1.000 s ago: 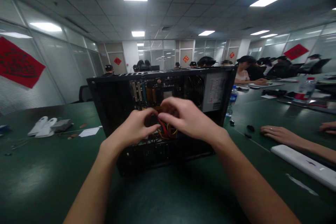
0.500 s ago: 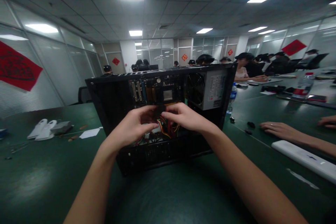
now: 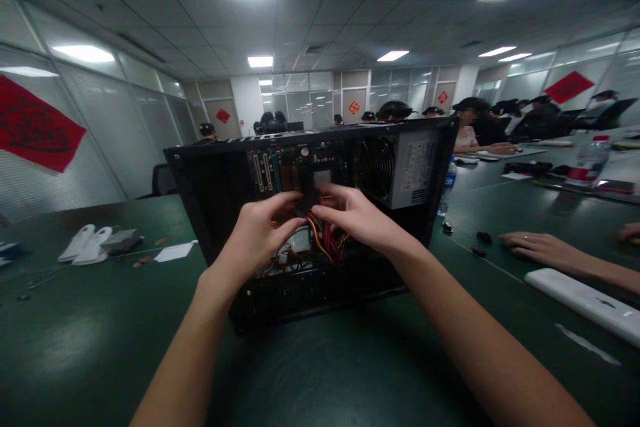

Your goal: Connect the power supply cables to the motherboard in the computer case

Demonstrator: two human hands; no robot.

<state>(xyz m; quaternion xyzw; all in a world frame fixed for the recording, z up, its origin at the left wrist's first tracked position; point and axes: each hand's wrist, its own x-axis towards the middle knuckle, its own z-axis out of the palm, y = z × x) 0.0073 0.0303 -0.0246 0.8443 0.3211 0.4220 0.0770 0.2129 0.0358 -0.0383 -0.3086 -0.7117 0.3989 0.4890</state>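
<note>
An open black computer case (image 3: 310, 300) stands on the table with its inside facing me. A bundle of red, yellow and black power cables (image 3: 325, 237) hangs in its middle. My left hand (image 3: 257, 230) is curled at the cables' upper end, thumb and fingers closed around a dark piece there, partly hidden. From the right, my right hand (image 3: 357, 217) pinches the bundle between thumb and fingers. Behind the hands are the motherboard (image 3: 293, 177) and its silver square (image 3: 322, 178). The power supply (image 3: 414, 170) with its black fan (image 3: 377, 170) sits at the upper right.
White slipper-like items (image 3: 93, 245), a grey block (image 3: 123, 240) and a paper piece (image 3: 173, 251) lie left on the green table (image 3: 75, 347). To the right are a bottle (image 3: 449, 187), small black parts (image 3: 483, 237), a white bar (image 3: 585, 300) and another person's hand (image 3: 540, 247).
Both hands stay inside the case at the cables. My right hand's fingers have shifted slightly, and more of the red and yellow cables shows below them. The view has moved a little.
</note>
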